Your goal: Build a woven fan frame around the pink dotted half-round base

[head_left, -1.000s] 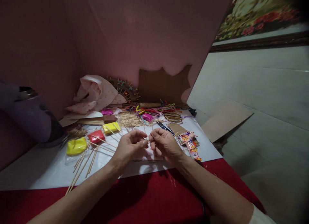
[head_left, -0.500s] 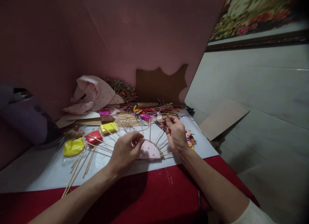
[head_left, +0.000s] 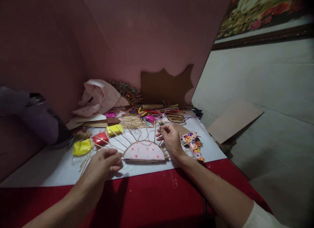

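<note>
Moved: left hand [head_left: 108, 160], from over the half-disc [head_left: 144, 151] to just beside its left end; right hand [head_left: 169, 140], inward, nearer its upper right edge. Half-disc lies between the hands, long axis running left to right, flat side toward the person; left hand is by one end, right hand by the other shoulder.

Pink board [head_left: 137, 35]: upright at the back.
Table [head_left: 142, 195]: red-covered along the front, with a white sheet [head_left: 63, 167] laid behind.
Dotted cloth [head_left: 99, 95]: heaped at back left.
Hands: left fingers loosely bent, with nothing seen in them; right thumb and fingers drawn together, whether on anything cannot be told.
Half-disc: dotted pink face, on the sheet.
Flower-patterned object [head_left: 192, 144]: beyond the right hand, to its right.
Packets, one red [head_left: 100, 138], two yellow [head_left: 82, 147]: upper left, beyond the left hand.
Sticks [head_left: 154, 132]: fanned around the curved edge, in the way of both hands there.
Thin strand [head_left: 148, 132]: loose above the arc.
</note>
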`<state>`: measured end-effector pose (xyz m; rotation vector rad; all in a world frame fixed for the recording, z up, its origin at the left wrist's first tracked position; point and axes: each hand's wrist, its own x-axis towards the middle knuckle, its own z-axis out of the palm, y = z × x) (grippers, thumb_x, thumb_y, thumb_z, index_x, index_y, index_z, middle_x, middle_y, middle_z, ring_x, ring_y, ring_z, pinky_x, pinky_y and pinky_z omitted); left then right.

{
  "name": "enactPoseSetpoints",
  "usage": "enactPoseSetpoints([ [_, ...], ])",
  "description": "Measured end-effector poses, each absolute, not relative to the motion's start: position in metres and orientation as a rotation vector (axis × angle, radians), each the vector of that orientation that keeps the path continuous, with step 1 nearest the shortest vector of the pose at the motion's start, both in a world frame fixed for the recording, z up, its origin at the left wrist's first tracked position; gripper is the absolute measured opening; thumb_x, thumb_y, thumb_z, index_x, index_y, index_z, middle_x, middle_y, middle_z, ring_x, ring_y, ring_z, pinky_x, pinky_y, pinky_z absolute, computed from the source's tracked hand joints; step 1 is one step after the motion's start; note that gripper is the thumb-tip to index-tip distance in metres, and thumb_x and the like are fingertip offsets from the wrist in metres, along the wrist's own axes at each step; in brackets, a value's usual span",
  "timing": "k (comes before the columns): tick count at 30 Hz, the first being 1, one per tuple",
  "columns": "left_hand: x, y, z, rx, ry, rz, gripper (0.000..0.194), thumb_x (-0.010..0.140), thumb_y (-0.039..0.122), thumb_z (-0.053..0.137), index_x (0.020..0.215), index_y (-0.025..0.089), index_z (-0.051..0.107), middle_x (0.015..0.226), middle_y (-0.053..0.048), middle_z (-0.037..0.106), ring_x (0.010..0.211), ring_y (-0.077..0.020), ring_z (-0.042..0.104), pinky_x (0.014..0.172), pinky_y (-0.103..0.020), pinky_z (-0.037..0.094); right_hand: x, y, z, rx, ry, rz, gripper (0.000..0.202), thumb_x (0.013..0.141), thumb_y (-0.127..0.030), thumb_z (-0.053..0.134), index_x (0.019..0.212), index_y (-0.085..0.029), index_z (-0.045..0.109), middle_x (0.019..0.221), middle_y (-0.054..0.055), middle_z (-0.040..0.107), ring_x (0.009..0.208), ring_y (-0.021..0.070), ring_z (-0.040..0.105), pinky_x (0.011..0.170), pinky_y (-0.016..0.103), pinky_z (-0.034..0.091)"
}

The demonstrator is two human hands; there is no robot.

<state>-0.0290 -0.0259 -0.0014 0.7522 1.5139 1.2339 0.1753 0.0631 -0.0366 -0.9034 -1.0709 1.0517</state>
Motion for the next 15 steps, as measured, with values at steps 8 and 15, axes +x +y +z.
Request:
enactPoseSetpoints([
  [8,-0.022,-0.028,0.002,0.429,1.296,1.281,0.013,0.067,0.0,0.062,0.068,0.012,0.057,0.065,-0.006,0.064,0.06,-0.0126,0.064,0.057,-0.02,0.053,0.174,0.06,-0.039,-0.975,-1.068,1.094,0.023,0.068,-0.034,0.067,0.074,-0.017,0.053,0.067,-0.002,0.06,0.052,0.0089,0.057,0.043,0.019,0.048],
  [15,0.005,-0.017,0.004,0.483,1.211,1.285,0.012,0.069,0.002,0.062,0.066,0.014,0.058,0.056,-0.002,0.062,0.046,-0.0101,0.058,0.045,-0.019,0.049,0.171,0.056,-0.035,-0.911,-1.062,1.122,0.025,0.068,-0.035,0.067,0.076,-0.017,0.052,0.067,-0.002,0.059,0.053,0.0095,0.057,0.043,0.021,0.05],
])
